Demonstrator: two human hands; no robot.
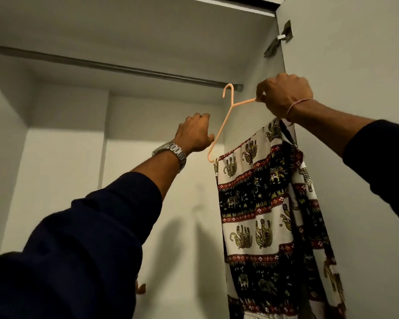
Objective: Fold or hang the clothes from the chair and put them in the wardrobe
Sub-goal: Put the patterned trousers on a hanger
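I see the wardrobe (55,157) open, its rail (115,66) crossing the top. The elephant-print garment (263,203) hangs on the right, draped below my right hand (286,95), which pinches the right arm of the peach hanger (219,132). My left hand (195,132) grips the hanger's left arm, just left of the cloth. The hook sits at the rail's right end.
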